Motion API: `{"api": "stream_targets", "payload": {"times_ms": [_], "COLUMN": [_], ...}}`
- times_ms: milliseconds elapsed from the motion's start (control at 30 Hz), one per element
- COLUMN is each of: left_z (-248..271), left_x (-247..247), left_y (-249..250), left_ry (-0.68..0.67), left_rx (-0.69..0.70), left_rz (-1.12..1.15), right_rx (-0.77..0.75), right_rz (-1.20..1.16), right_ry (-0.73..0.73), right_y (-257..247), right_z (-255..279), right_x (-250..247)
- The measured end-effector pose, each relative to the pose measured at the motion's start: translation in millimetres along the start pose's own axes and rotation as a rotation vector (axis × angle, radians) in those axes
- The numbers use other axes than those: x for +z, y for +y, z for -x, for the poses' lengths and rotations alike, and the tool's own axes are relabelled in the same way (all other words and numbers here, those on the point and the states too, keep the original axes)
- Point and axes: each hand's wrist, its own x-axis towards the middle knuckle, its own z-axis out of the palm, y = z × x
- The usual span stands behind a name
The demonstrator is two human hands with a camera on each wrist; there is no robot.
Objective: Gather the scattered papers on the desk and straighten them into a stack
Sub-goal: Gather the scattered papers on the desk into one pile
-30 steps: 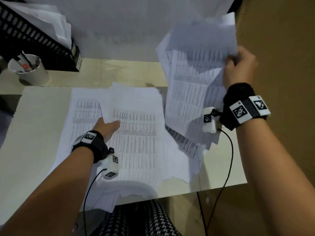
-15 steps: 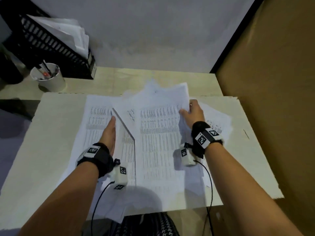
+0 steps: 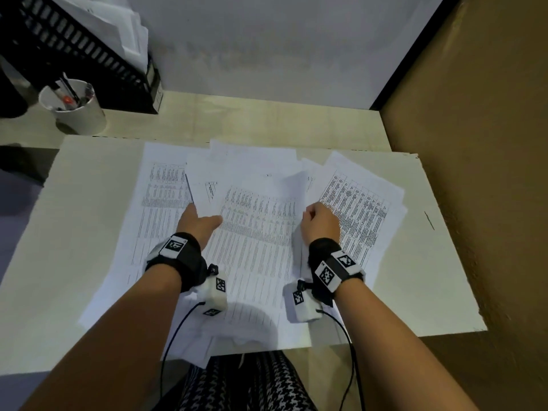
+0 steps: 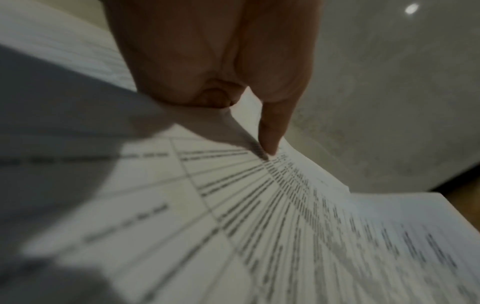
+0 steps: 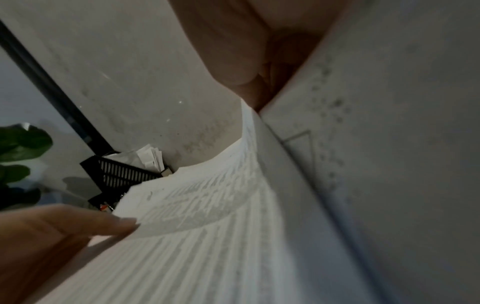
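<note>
I have both hands down on the papers (image 3: 261, 232), which lie fanned across the middle of the desk (image 3: 89, 209), overlapping at odd angles, a few sheets hanging off the near edge toward my lap. My left hand (image 3: 197, 222) rests on the left side of the central bundle. In the left wrist view one finger points straight down with its tip on a printed sheet while the others are tucked under a raised edge, so I read it as lightly gripping that side, thumb on top, to pin the bundle while the other side is worked. My right hand (image 3: 321, 222) is at the right edge of the same bundle, fingers (image 5: 228, 61) curled. The right wrist view shows the sheets bowing up between thumb and fingers, so it has hold of that edge. I judge the hands bracket the bundle like this so the edges can be squeezed inward and squared.

Sheets further right (image 3: 355, 203) and far left (image 3: 160, 185) still splay out beyond the bundle, so the gathering is only partly done.

A black tray (image 3: 89, 54) with more paper and a white cup (image 3: 75, 106) of pens sit at the far left, well apart from the work.
</note>
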Motion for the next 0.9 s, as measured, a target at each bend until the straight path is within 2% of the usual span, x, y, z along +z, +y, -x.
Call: {"api": "stream_targets", "payload": {"times_ms": [133, 333, 400, 500, 567, 633, 733, 800, 900], "left_z": [-6.9, -13.4, -22.5, -11.8, -7.8, -7.0, -5.2, -6.7, -7.5], "left_x": [-0.8, -1.1, -0.3, 1.1, 2.1, 3.6, 5.6, 6.8, 7.3], "left_y": [-0.4, -3.3, -12.3, -3.4, 0.4, 1.7, 1.3, -0.7, -3.1], "left_ry": [-0.034, -0.014, -0.005, 0.013, 0.033, 0.048, 0.065, 0.076, 0.080], "left_rx": [0.064, 0.052, 0.055, 0.068, 0.086, 0.089, 0.099, 0.093, 0.088], "left_rz": [-0.128, -0.087, -0.087, -0.136, -0.188, -0.218, -0.231, -0.225, -0.183], "right_rx": [0.000, 0.085, 0.259, 0.635, 0.784, 0.743, 0.663, 0.656, 0.535], "right_rz": [0.000, -0.042, -0.006, 0.049, 0.030, -0.100, -0.263, -0.192, -0.098], "right_ry": [0.054, -0.062, 0.030, 0.162, 0.195, 0.156, 0.091, 0.095, 0.074], "right_y": [-1.6, 0.5, 13.0, 53.6, 79.3, 96.7, 97.1, 86.1, 73.8], "right_z": [-14.6, -46.2, -51.0, -54.6, -51.6, -52.9, -57.4, -57.2, -54.1], "right_x": [-6.5, -10.7, -19.8, -46.2, -63.4, -68.8, -64.5, -57.7, -46.9]}}
